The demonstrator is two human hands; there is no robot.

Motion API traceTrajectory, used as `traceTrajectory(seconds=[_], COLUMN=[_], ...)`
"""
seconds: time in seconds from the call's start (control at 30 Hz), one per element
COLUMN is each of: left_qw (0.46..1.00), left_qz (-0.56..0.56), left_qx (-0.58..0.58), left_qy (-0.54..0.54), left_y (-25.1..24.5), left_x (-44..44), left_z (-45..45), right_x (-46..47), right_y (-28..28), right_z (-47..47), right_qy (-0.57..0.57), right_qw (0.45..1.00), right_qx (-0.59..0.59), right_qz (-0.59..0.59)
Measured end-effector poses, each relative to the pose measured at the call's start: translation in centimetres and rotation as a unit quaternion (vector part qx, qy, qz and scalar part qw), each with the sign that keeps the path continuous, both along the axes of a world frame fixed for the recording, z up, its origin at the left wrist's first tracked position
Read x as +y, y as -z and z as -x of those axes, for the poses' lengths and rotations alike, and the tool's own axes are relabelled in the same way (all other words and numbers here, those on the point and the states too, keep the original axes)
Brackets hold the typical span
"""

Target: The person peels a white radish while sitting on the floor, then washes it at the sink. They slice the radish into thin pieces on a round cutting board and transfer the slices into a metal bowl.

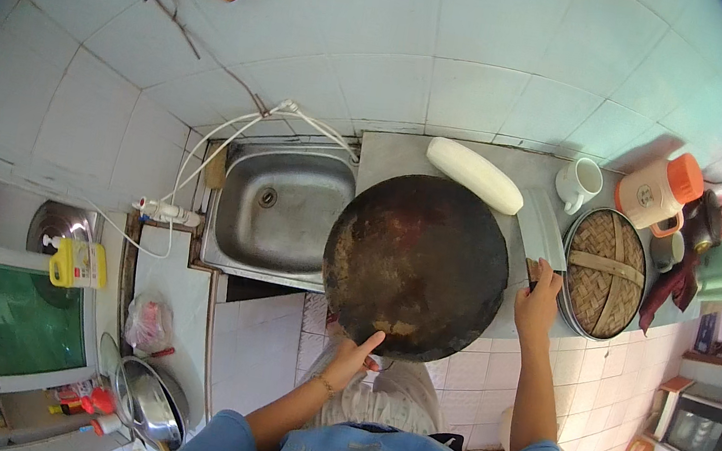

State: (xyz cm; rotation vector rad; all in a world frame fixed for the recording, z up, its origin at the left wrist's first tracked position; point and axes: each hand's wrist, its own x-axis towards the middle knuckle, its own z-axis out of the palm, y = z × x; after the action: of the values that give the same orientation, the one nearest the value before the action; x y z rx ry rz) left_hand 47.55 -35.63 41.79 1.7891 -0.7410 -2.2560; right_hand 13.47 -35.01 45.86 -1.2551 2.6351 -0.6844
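Note:
My left hand (349, 362) grips the near rim of a large, round, dark chopping board (417, 269), its thumb on top. The board's worn face is towards me, and it spans the counter front and the sink's right edge; whether it rests on the counter I cannot tell. In my right hand (539, 301) is the handle of a cleaver (542, 228), its broad blade pointing away over the counter. A peeled white vegetable (475, 175), like a daikon, lies behind the board, close to the blade.
Left of the board is a steel sink (270, 271) with a white hose (190, 172). A woven bamboo lid (602, 289), white mug (578, 184) and orange-topped jug (653, 192) stand to the right. Steel basins (150, 397) and a yellow bottle (78, 264) are at left.

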Motion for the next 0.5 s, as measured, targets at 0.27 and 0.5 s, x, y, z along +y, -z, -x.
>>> traceTrajectory(seconds=[0.27,0.5], left_qw=[0.934,0.655], left_qz=[0.292,0.694], left_qx=[-0.05,-0.292], left_qy=[0.199,-0.064], left_y=[3.6,-13.2], left_x=[-1.8,-14.3], left_z=[-7.6,-22.1], right_x=[0.6,6.9], right_y=[0.5,-7.2], right_z=[-2.2,-7.3], right_qy=[-0.005,0.042], right_qw=[1.0,0.993], right_qx=[0.026,-0.086], right_qz=[0.008,0.07])
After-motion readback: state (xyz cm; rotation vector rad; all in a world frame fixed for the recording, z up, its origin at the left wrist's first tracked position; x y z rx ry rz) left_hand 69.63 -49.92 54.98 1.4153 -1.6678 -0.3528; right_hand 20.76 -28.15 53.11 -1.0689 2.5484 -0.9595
